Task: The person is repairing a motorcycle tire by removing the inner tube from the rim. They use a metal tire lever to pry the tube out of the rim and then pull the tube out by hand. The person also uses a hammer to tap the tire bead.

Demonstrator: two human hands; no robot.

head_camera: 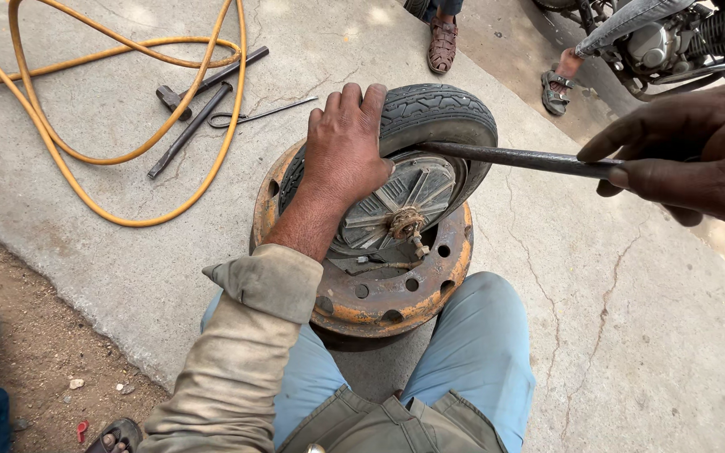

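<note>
Left hand (344, 138) flat, fingers spread, pressing on small black treaded tyre (438, 117). Tyre's on ribbed metal wheel hub (404, 201), sitting atop rusty orange round rim (396, 298) with holes, on cracked concrete. Right hand (690, 155) wrapped tight round dark steel tyre lever (505, 157); bar lies roughly horizontal, tip pointing left, wedged at tyre bead.

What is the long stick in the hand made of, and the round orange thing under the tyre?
The bar in the right hand looks like bare steel: dark, dull grey, thin and straight. The rim under the tyre seems to be metal too, with rusty orange-brown patches and punched round holes. The tyre, pressed by the left hand, looks like black rubber with grooved tread.
</note>
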